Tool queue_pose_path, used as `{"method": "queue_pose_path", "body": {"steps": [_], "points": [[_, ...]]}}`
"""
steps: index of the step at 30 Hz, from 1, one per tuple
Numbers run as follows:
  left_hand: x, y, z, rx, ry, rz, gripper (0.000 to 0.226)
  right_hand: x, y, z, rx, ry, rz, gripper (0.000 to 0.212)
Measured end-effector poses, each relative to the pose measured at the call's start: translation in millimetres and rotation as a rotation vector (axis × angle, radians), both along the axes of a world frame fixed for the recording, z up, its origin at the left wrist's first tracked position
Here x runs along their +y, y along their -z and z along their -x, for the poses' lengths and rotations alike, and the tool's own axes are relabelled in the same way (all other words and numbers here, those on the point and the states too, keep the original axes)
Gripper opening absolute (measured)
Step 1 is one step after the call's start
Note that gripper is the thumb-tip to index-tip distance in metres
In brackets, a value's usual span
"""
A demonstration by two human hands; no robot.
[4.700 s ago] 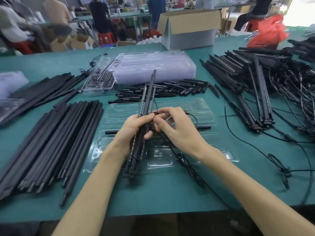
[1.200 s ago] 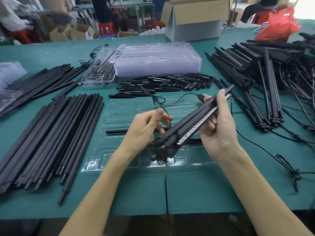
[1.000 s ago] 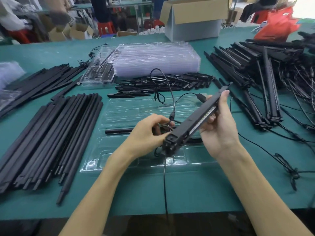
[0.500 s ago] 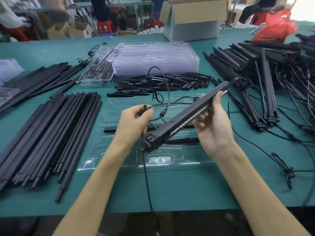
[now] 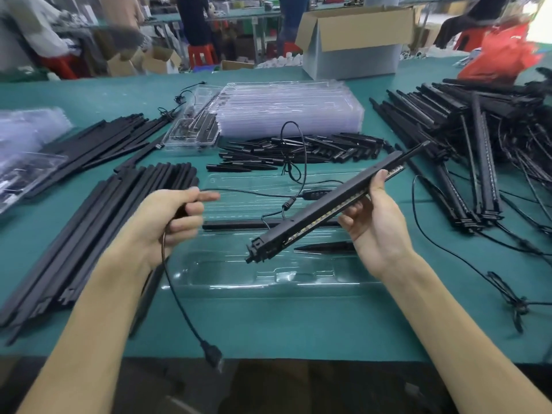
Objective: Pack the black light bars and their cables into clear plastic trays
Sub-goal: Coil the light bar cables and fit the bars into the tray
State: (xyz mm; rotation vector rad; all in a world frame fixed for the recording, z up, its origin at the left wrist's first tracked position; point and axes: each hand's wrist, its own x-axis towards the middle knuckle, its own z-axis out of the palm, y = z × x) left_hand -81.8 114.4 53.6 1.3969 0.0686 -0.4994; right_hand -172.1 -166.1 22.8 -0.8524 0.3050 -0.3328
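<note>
Head view: the right hand grasps a black light bar near its upper end, held tilted in the air at centre frame above the clear tray on the teal surface. The left hand is clenched round the bar's cable. One end of it hangs past the surface's near edge with its plug dangling. The other part loops up over the loose black spikes behind the tray.

The slack loop looks likely to snag those spikes and drag them if the cable is pulled tight. The dangling plug could catch on the surface's edge. With only one end of the bar held, a tug on the cable might twist it out of the hand.
</note>
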Motion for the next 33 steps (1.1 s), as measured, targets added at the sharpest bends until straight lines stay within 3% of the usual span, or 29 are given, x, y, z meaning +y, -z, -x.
{"method": "queue_pose_path", "body": {"steps": [2, 9, 15, 17, 19, 21, 23, 25, 27, 29, 33], "points": [[0, -3, -6, -0.023, -0.12, 0.081, 0.029, 0, 0, 0, 0.006, 0.001, 0.004, 0.036], [32, -6, -36, -0.155, -0.473, 0.096, 0.021, -1, 3, 1, 0.006, -0.01, 0.01, 0.036], [52, 5, -50, -0.263, -0.567, -0.246, 0.021, 3, 5, 0, -0.031, -0.037, 0.022, 0.034], [51, 10, -52, -0.34, -0.639, -0.392, 0.021, 3, 6, 1, -0.038, -0.05, 0.029, 0.035], [49, 15, -49, -0.41, -0.696, -0.673, 0.015, 3, 6, 1, -0.047, -0.063, 0.038, 0.035], [44, 21, -40, -0.499, -0.725, -1.125, 0.043, 3, 6, 1, -0.058, -0.076, 0.046, 0.035], [35, 20, -28, -0.724, -0.705, -1.408, 0.051, 4, 6, 0, -0.067, -0.091, 0.052, 0.035], [22, 13, -20, -0.864, -0.508, -1.337, 0.035, 5, 6, -1, -0.078, -0.108, 0.057, 0.034], [7, 3, -10, -0.819, -0.158, -0.96, 0.024, 6, 6, -1, -0.094, -0.132, 0.057, 0.034], [-10, -4, 4, -0.738, 0.178, -0.678, 0.035, 8, 5, 0, -0.102, -0.149, 0.037, 0.033], [-30, -3, 14, -0.61, 0.475, -0.58, 0.058, 11, 1, 1, -0.145, -0.189, -0.002, 0.031]]}}
